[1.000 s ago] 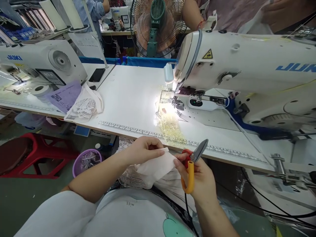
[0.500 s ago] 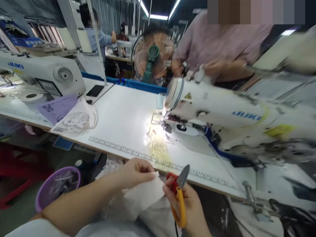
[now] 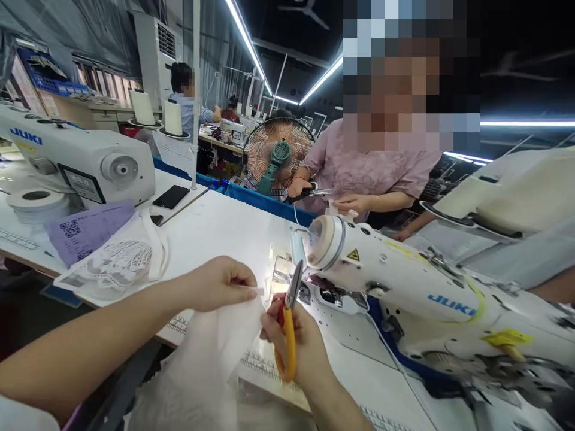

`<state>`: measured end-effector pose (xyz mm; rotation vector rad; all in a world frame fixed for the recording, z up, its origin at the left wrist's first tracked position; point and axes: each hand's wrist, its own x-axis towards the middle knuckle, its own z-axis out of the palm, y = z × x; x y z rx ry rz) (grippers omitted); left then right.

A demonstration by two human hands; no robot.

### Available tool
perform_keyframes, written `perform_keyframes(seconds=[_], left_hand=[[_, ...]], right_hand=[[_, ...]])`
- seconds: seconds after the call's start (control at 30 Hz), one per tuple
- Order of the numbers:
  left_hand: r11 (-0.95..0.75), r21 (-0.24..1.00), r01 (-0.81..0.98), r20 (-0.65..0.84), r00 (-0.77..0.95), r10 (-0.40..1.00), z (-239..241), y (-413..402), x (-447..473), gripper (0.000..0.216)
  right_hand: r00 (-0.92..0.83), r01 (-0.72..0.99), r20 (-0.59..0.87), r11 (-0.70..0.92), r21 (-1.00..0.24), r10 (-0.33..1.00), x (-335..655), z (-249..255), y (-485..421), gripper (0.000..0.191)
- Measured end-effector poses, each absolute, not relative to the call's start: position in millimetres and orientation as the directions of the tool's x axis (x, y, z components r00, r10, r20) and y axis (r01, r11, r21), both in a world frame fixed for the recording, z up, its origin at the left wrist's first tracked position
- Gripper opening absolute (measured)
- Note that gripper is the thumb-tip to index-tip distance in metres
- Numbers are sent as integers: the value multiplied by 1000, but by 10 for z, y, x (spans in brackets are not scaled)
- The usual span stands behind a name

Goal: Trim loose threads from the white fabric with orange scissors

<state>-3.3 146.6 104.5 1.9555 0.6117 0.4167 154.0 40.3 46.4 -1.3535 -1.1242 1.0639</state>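
Note:
My left hand (image 3: 224, 284) pinches the top edge of a sheer white fabric piece (image 3: 211, 353), which hangs down over the table's front edge. Close to its right, my right hand (image 3: 291, 335) is closed on scissors (image 3: 290, 335) with orange and red handles, the blades pointing up. The blades look closed together and stand apart from the cloth. Just beyond the scissors is the lit needle area of a white sewing machine (image 3: 404, 263). The fabric and my hand cover part of the ruler strip (image 3: 260, 362) along the table edge.
A second sewing machine (image 3: 81, 155) stands at the left, beside a tape roll (image 3: 38, 203), a purple paper (image 3: 90, 230), a white lace garment (image 3: 130, 254) and a phone (image 3: 171, 196). Across the table, a co-worker (image 3: 359, 173) holds scissors near a fan (image 3: 278, 155).
Both hands have risen and moved forward over the table, lifting the white fabric; the right still holds the scissors. The camera view has tilted up, showing more of the co-worker.

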Motion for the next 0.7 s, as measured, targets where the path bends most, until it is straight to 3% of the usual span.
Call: perform_keyframes(seconds=[0.1, 0.27, 0.47, 0.7], left_hand=[[-430, 844, 321, -23, 822, 570, 928, 1924, 86, 18], [-196, 905, 377, -223, 815, 535, 282, 2400, 336, 17], [-45, 938, 343, -288, 847, 447, -77, 2582, 390, 18], [33, 928, 371, -353, 846, 400, -108, 2643, 388, 21]], right_hand=[[166, 227, -39, -77, -971, 985, 1623, 432, 847, 31], [228, 542, -70, -186, -819, 971, 1893, 154, 1256, 31], [228, 617, -72, -202, -760, 971, 2032, -118, 1274, 31], [280, 496, -149, -275, -824, 948, 2183, -325, 1214, 32]])
